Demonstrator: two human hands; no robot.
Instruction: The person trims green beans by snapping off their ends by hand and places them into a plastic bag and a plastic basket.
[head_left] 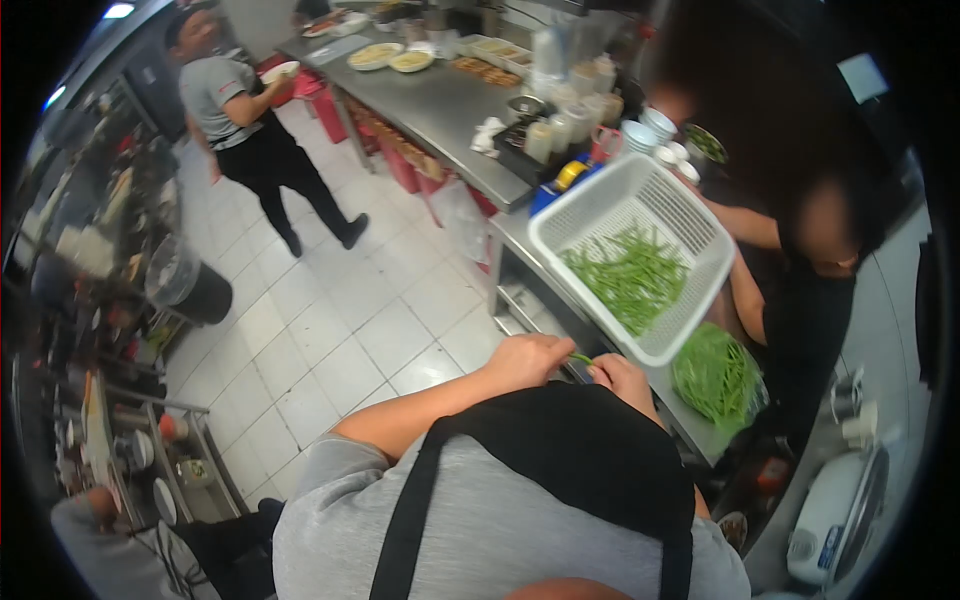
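My left hand (535,358) and my right hand (622,375) are close together in front of my black apron. A short piece of green bean (582,358) spans the gap between them, with the fingers of both hands pinched on its ends. Just beyond my hands a white perforated basket (690,215) stands on the steel counter, with loose green beans (635,280) lying in it. To the right of the basket, near my right hand, is a clear plastic bag (715,375) full of more green beans.
A person in black (825,270) stands across the counter, arms by the basket. Another person (245,110) holding a bowl stands on the tiled floor; a third is at lower left. Sauce bottles (565,125) and plates (375,55) crowd the long steel table (430,100). A dark bin (205,295) is at left.
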